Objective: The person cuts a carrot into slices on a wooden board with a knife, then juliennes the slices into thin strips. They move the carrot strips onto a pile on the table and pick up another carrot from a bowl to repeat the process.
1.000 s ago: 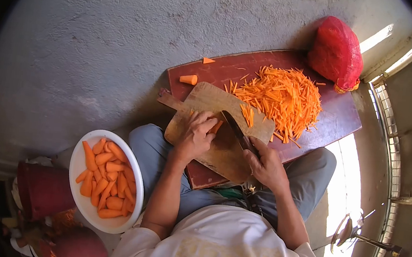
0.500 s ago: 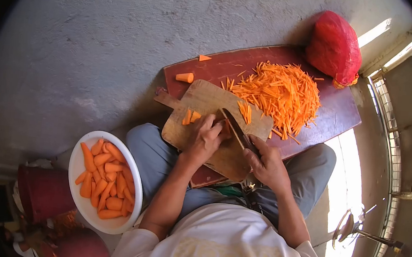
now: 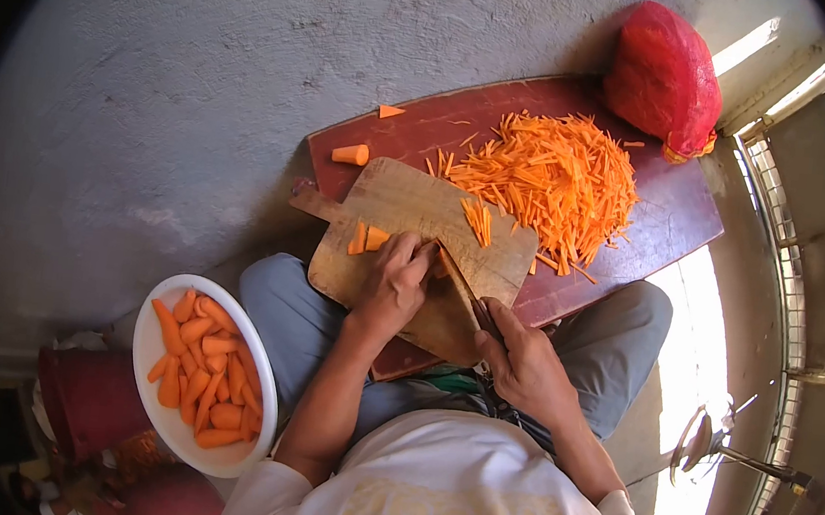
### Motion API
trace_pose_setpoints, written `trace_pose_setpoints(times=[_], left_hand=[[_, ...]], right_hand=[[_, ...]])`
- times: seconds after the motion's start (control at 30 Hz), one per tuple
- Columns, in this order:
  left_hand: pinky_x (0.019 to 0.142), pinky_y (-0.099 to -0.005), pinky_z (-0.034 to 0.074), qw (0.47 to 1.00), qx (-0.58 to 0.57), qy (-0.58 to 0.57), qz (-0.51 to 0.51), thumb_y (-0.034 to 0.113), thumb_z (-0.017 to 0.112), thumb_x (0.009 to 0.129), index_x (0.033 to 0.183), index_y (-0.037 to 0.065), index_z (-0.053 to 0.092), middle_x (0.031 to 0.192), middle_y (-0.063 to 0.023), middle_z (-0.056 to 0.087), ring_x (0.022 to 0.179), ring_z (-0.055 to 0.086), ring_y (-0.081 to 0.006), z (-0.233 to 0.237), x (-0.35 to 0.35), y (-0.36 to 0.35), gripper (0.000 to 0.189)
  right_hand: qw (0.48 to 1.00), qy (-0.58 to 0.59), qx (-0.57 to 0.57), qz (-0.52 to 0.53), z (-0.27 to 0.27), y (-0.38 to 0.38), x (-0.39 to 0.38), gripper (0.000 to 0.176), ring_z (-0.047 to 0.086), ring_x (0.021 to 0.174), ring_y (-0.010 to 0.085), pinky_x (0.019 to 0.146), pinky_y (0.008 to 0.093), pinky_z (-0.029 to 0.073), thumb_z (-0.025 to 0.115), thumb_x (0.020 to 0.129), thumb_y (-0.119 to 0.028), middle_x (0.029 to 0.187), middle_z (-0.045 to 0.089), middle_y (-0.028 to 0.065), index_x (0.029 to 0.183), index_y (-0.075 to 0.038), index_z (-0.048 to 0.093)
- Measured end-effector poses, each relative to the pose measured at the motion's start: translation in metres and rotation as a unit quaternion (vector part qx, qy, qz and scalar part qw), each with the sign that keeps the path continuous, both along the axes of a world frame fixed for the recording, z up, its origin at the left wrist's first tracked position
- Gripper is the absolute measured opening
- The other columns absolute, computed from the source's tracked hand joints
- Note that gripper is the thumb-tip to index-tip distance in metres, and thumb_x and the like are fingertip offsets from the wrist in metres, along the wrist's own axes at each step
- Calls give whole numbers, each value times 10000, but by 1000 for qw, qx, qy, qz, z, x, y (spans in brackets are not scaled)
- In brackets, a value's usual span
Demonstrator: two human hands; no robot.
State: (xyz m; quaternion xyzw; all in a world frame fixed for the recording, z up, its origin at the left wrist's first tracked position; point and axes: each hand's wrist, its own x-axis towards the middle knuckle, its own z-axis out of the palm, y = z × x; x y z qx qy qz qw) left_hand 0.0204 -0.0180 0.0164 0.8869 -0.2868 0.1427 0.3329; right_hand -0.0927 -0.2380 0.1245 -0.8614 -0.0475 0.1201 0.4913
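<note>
A wooden cutting board (image 3: 394, 195) with a handle lies tilted across my lap and a low red table (image 3: 427, 123). On the board my left hand (image 3: 395, 284) is closed, its bent fingers pressing a carrot piece (image 3: 441, 267) that is mostly hidden. My right hand (image 3: 530, 368) grips the handle of a knife (image 3: 463, 285), whose blade, seen nearly edge-on, runs beside the left fingertips at the carrot. Cut carrot pieces (image 3: 366, 240) rest left of that hand. A small bunch of carrot strips (image 3: 477, 221) lies farther up the board.
Beyond the board is a large heap of carrot strips (image 3: 561, 188). A carrot stub (image 3: 351, 154) and a carrot wedge (image 3: 391, 111) sit on the table's left part. A red bag (image 3: 665, 78) stands at the far corner. At lower left is a white basin (image 3: 143, 350) of peeled carrots.
The knife blade has turned from showing its flat side to nearly edge-on, and its tip has come lower, nearer my left fingers. My right hand has moved slightly downward. The view has shifted a little.
</note>
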Motion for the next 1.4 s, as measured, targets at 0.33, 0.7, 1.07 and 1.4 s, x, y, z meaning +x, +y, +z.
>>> trace_pose_setpoints(times=[0.33,0.7,1.07,1.4], left_hand=[[855,-475,577,999,-11,37,22,-77,770,895,1216,-9,767,1052,-170,659,1004,699,-396,3,-8,-5,328],[854,-491,558,994,-21,107,-24,-145,617,854,1265,29,779,1006,-184,597,985,653,-409,5,-4,7,474],[887,-522,562,994,-47,88,-37,-152,604,823,1177,46,778,1012,-183,592,1006,650,-425,8,-2,7,442],[925,-516,568,991,-50,121,-40,-153,608,801,1165,37,766,1026,-195,599,1037,649,-430,5,-2,8,440]], right_hand=[[999,27,25,-7,2,-1,9,367,701,989,555,821,564,556,619,1096,-127,1057,702,353,1410,51,554],[998,-55,-10,14,-27,13,41,423,731,934,510,796,510,561,633,1097,-125,978,712,329,1463,73,553],[999,-47,-25,3,-22,17,32,372,705,931,540,784,555,552,639,1085,-129,960,700,354,1405,49,573],[996,-83,-23,3,-22,18,37,378,716,907,520,776,526,554,626,1093,-117,932,691,332,1426,58,582]])
